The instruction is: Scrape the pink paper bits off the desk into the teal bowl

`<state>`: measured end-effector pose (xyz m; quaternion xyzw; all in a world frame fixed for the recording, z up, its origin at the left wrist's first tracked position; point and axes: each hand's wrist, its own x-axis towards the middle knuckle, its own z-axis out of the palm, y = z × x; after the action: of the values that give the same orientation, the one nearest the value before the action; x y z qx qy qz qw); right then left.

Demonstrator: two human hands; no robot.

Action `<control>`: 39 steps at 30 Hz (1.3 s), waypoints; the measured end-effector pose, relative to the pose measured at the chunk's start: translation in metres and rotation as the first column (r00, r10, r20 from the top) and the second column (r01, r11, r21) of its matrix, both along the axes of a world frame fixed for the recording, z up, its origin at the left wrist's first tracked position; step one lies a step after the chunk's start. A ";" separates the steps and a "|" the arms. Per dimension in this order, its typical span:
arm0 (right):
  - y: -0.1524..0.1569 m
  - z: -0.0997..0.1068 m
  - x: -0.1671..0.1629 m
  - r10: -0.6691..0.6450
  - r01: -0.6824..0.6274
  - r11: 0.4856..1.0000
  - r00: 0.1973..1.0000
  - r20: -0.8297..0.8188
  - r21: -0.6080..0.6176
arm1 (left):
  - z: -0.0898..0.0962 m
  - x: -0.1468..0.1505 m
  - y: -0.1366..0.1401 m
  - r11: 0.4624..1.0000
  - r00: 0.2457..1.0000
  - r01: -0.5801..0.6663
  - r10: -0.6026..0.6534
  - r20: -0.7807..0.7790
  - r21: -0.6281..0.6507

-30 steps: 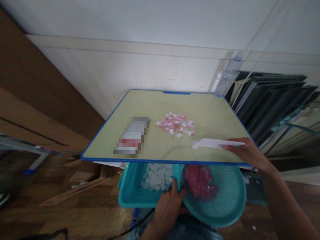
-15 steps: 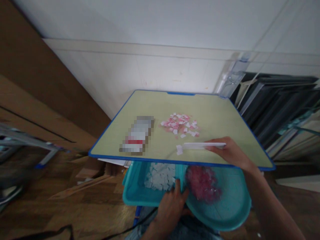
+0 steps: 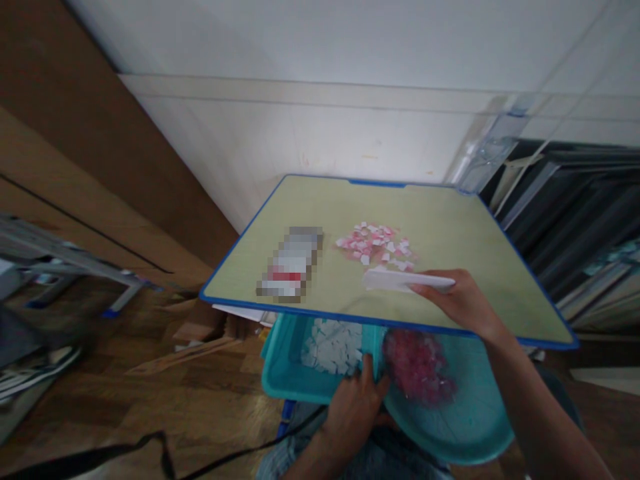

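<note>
My right hand (image 3: 453,293) pinches a slim white flat strip-like tool (image 3: 387,280), held level just above the board. Its left end is close to a loose pile of white and pink paper bits (image 3: 375,243); whether it touches the surface, I cannot tell. Below the board's front edge, my left hand (image 3: 353,407) rests where a teal tray (image 3: 280,387) meets a round teal basin (image 3: 480,447). Its index finger and thumb are apart; the other fingers are partly hidden. White paper squares (image 3: 333,347) fill part of the tray. Dark pink pieces in clear plastic (image 3: 417,367) lie in the basin.
The pale yellow board (image 3: 450,220) has a blue rim. A blurred-out flat object (image 3: 293,263) lies at its left. Behind stands a white wall (image 3: 325,133), with a clear bottle (image 3: 493,157) and dark panels (image 3: 590,187) at right. A person's shoe (image 3: 43,370) shows at far left.
The view has shifted slightly, moving the scene rightward. The white tool's left end has come nearer the pile. The paper square that lay near its tip no longer shows apart. My left hand stays put.
</note>
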<state>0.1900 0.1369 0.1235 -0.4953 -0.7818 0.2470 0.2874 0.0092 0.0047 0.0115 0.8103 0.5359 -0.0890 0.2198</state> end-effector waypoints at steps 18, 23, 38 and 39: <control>-0.007 0.003 -0.004 0.072 -0.077 0.976 0.997 -0.030 -0.202 | 0.000 -0.001 -0.001 1.000 1.000 0.004 -0.004 0.008 -0.005; -0.007 -0.001 -0.023 0.163 -0.171 0.969 0.985 -0.054 -0.178 | -0.003 -0.001 -0.002 0.998 1.000 0.022 -0.023 0.001 0.057; -0.004 -0.003 -0.037 0.076 -0.083 0.986 0.995 -0.058 -0.141 | -0.004 0.000 -0.003 0.998 0.999 0.023 -0.022 -0.026 0.055; -0.003 -0.004 -0.037 0.073 -0.081 0.987 0.996 -0.058 -0.140 | -0.004 0.001 -0.003 0.998 0.999 0.023 -0.021 -0.030 0.058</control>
<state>0.1533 0.1343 0.1197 -0.4774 -0.7728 0.3260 0.2619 0.0098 0.0018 0.0077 0.8208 0.5326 -0.0876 0.1870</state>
